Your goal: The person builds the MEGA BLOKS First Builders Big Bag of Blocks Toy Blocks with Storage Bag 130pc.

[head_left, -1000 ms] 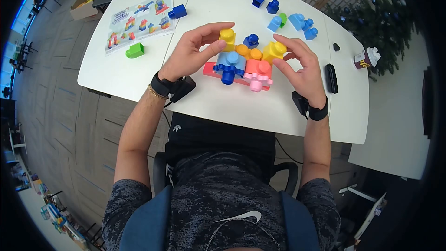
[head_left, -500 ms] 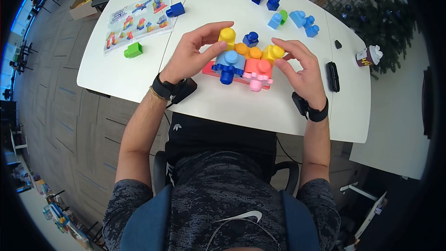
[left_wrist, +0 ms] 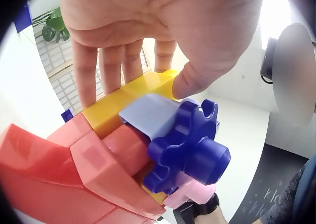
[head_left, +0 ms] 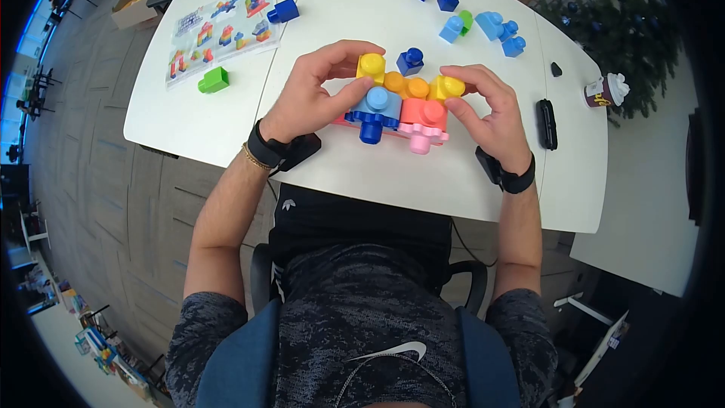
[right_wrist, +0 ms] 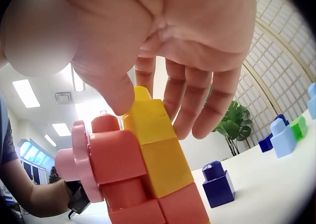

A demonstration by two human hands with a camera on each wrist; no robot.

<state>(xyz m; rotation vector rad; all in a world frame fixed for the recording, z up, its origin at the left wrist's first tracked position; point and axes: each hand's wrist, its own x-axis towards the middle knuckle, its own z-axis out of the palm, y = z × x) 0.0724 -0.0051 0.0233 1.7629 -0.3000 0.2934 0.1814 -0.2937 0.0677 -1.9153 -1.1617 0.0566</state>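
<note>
Looking down, the head view shows a block toy (head_left: 404,106) on the white table (head_left: 355,0), between two hands. The left hand (head_left: 328,87) pinches the left yellow block (head_left: 371,66) — the right hand (head_left: 492,112) pinches the right yellow block (head_left: 448,88). Two orange bumps (head_left: 418,88) sit between. On the near side are a light blue block (head_left: 379,100) with a dark blue gear (head_left: 370,128), and a salmon block (head_left: 424,112) with a pink gear (head_left: 421,138).

In the left wrist view, the left thumb touches the toy's yellow end, and the fingers reach down behind it. Red pieces (left_wrist: 39,169) fill the lower left corner.

In the right wrist view, the right thumb is on one side of the yellow block, with fingers on the other — a loose dark blue block (right_wrist: 217,184) stands upright nearby.
</note>
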